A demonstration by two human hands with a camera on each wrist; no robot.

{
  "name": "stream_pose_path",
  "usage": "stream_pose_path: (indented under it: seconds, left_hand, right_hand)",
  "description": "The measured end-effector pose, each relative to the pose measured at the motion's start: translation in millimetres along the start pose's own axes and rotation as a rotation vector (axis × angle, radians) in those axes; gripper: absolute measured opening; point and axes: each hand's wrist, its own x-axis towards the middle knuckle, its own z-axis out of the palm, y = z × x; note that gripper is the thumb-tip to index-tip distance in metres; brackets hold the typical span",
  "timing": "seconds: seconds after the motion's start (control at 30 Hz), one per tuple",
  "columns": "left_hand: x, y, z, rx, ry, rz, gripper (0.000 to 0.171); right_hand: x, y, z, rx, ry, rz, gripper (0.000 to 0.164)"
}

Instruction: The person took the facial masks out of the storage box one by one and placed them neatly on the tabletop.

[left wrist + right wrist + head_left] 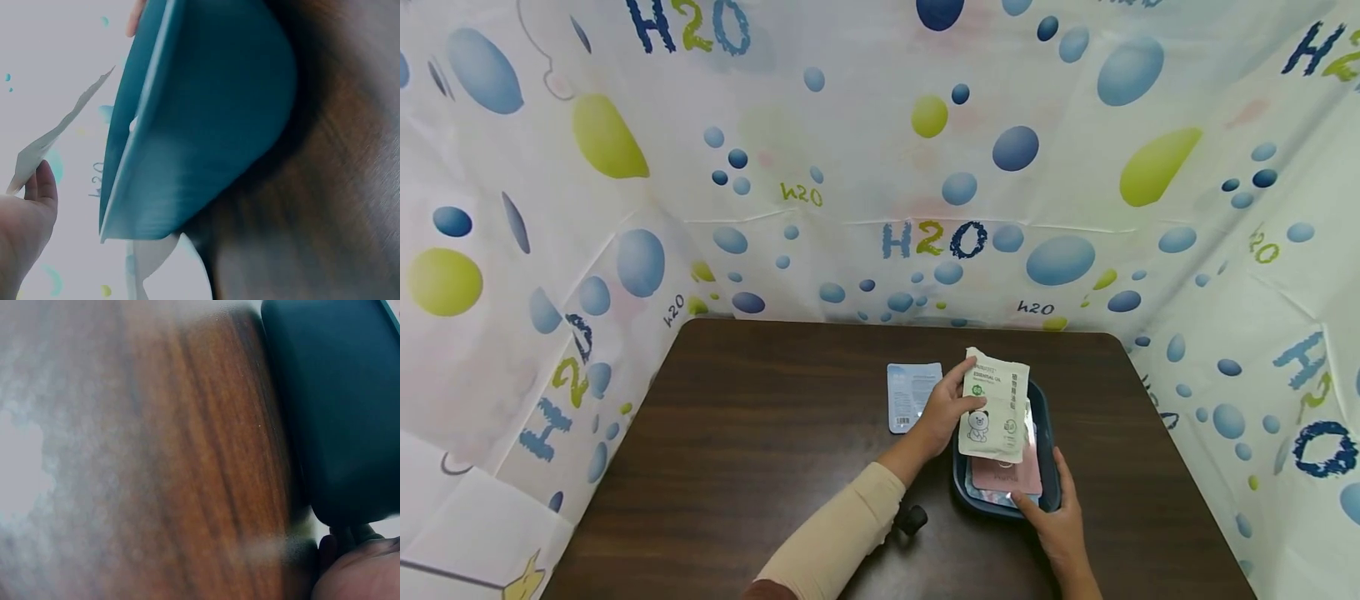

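My left hand (936, 417) pinches a pale cream-green sachet (997, 433) by its left edge, thumb and fingers on either side. The sachet, printed with "ESSENTIAL OIL" and a cartoon bear, is over a dark blue plastic tray (1051, 467). In the left wrist view, the sachet (59, 134) appears edge-on, above the tray's rim. Inside the tray lie a pink packet (1011, 477) and other shiny packets, partly covered. My right hand (1060, 525) grips the tray's near right corner, thumb over the rim and fingers along the outer side.
A light blue packet (912, 392) lies flat on the dark wooden table (775, 433), left of the tray. A small black object (912, 521) shows beside the left forearm. White curtains (850, 150) with bubble prints surround the table's back and sides.
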Motion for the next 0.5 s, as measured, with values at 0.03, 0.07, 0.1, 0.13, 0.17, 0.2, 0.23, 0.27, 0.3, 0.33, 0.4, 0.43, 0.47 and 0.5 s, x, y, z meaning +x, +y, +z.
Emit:
stream_pose_path:
  seconds: [0.03,0.07,0.1,0.13,0.17,0.2,0.23,0.27,0.3,0.33,0.4,0.43,0.47,0.5]
  left_hand:
    - [0.5,2.3,-1.7,-0.005,0.006,0.007,0.072]
    - [1.1,4.3,-3.6,-0.009,0.011,0.01,0.071]
    - [1.8,6.2,-5.5,-0.012,0.015,0.014,0.071]
    - [2.4,8.1,-7.5,-0.01,0.018,0.018,0.071]
    - [2.9,9.7,-9.6,-0.01,0.019,0.019,0.071]
    - [3.6,11.6,-11.6,-0.011,0.021,0.023,0.071]
    - [4.1,13.8,-13.6,-0.01,0.025,0.025,0.071]
    - [4.5,15.9,-15.6,-0.009,0.027,0.029,0.071]
    - [4.8,18.3,-17.5,-0.009,0.031,0.032,0.071]
    - [5.2,20.8,-19.4,-0.011,0.037,0.036,0.07]
    - [5.9,26.0,-23.2,-0.018,0.048,0.04,0.07]
    - [6.3,28.6,-25.1,-0.022,0.053,0.042,0.07]
    - [6.7,31.0,-27.1,-0.025,0.056,0.044,0.071]
    - [7.0,33.6,-29.1,-0.025,0.059,0.048,0.071]
  right_hand:
    - [0.1,-0.1,0.0,-0.003,0.002,0.002,0.105]
    - [0.1,-0.3,-0.1,0.002,0.003,0.0,0.105]
    - [0.4,-0.2,-0.2,0.005,0.002,0.0,0.106]
    - [0.3,-0.1,-0.2,0.003,0.004,-0.001,0.106]
    - [0.5,0.2,-0.3,0.002,0.003,-0.003,0.106]
    - [0.5,0.2,-0.3,-0.001,0.002,-0.003,0.106]
    - [0.7,0.4,-0.4,-0.002,0.001,-0.003,0.106]
    - [0.7,0.3,-0.4,-0.004,0.001,-0.003,0.106]
    - [1.0,0.5,-0.4,-0.005,0.0,-0.002,0.105]
    - [0.9,0.2,-0.4,-0.008,0.0,-0.002,0.105]
    - [1.0,-0.1,-0.5,-0.008,-0.003,0.003,0.105]
    - [1.0,-0.2,-0.6,-0.01,-0.002,0.005,0.105]
    - [1.0,-0.4,-0.7,-0.011,-0.004,0.008,0.104]
    - [1.0,-0.5,-0.8,-0.011,-0.004,0.011,0.104]
